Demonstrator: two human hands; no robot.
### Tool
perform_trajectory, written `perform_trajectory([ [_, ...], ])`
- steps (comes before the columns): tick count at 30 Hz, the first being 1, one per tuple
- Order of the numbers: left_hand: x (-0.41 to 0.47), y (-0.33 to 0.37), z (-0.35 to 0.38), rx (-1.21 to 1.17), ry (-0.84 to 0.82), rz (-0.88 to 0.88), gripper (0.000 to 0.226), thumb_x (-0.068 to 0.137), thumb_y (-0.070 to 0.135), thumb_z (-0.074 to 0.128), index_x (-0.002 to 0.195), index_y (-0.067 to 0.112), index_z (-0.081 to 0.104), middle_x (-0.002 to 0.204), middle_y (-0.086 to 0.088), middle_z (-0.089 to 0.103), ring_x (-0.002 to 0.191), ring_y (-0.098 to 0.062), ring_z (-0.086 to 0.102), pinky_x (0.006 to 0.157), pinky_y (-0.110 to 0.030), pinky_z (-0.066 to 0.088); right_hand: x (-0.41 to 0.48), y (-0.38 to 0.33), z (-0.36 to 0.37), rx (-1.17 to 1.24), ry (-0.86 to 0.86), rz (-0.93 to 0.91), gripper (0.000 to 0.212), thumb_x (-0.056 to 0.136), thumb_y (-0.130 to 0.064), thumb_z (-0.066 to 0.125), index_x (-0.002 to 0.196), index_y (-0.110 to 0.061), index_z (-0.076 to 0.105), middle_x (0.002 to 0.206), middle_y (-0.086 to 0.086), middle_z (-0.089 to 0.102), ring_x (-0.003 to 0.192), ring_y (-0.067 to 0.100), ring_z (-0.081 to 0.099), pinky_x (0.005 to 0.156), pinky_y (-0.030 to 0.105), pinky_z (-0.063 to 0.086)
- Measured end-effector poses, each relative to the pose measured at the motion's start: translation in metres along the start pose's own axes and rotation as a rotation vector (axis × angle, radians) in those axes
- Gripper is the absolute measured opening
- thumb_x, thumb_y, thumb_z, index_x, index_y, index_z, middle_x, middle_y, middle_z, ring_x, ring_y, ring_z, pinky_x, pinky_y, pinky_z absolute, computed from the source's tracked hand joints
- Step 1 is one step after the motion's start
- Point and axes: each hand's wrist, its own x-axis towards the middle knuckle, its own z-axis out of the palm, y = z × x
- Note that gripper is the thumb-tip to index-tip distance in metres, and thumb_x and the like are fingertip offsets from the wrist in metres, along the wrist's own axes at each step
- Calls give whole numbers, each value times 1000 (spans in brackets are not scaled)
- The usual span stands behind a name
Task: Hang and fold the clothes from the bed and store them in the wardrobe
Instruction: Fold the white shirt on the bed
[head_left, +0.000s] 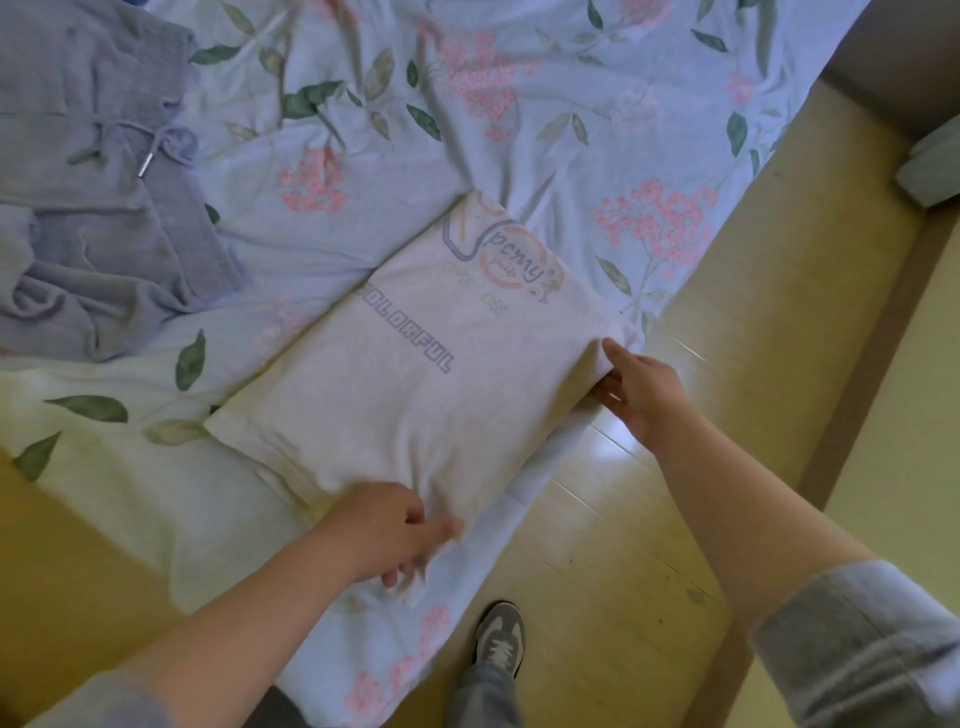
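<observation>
On the floral bed (363, 78), the folded white T-shirt (415, 395) looked soft, light and floppy; the left hand (384, 530) and right hand (639, 395) pinched its near edges.

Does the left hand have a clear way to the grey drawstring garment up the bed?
Probably yes. Only floral sheet lies between the left hand and the grey drawstring garment, but the hand is at the near edge of the folded T-shirt and would likely need a forward lean.
</observation>
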Motion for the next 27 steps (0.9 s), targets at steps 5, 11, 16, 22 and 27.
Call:
perform_trajectory([
  [5, -18, -34, -10, -206, 417, 10, 29, 90, 27, 63, 64, 14, 58, 57, -1, 67, 44, -10, 64, 50, -23, 45, -46, 37, 24, 37, -119, 133, 11, 91, -15, 68, 95, -6, 64, 105, 13, 70, 86, 25, 68, 78, 35, 58],
  [11, -19, -63, -22, -517, 574, -162, 30, 85, 40, 68, 69, 15, 70, 58, -1, 70, 59, -21, 71, 72, -46, 59, -112, 96, 59, 9, -154, 222, 22, 85, -15, 74, 100, -1, 68, 106, 20, 72, 99, 35, 69, 88, 45, 58],
  [16, -13, -68, -32, -664, 610, -256, 43, 73, 48, 79, 71, 7, 66, 51, 0, 67, 52, -18, 68, 65, -35, 59, -154, 134, 80, 29, -197, 316, 19, 84, -12, 75, 100, -5, 68, 106, 14, 72, 98, 30, 69, 86, 40, 58],
  [22, -15, -78, -39, -846, 577, -206, 29, 75, 22, 81, 60, 10, 59, 36, 7, 49, 36, -9, 42, 48, -24, 35, -176, 168, 92, -134, -187, 374, 18, 82, -14, 78, 95, -10, 66, 104, 12, 71, 97, 30, 68, 86, 39, 58],
  [27, -19, -86, -38, -802, 505, -247, 25, 78, 23, 79, 68, 8, 62, 43, 4, 56, 45, -13, 51, 46, -22, 43, -183, 174, 100, -445, -73, 249, 20, 86, -27, 72, 77, -15, 60, 74, 2, 63, 66, 17, 59, 63, 26, 51],
])
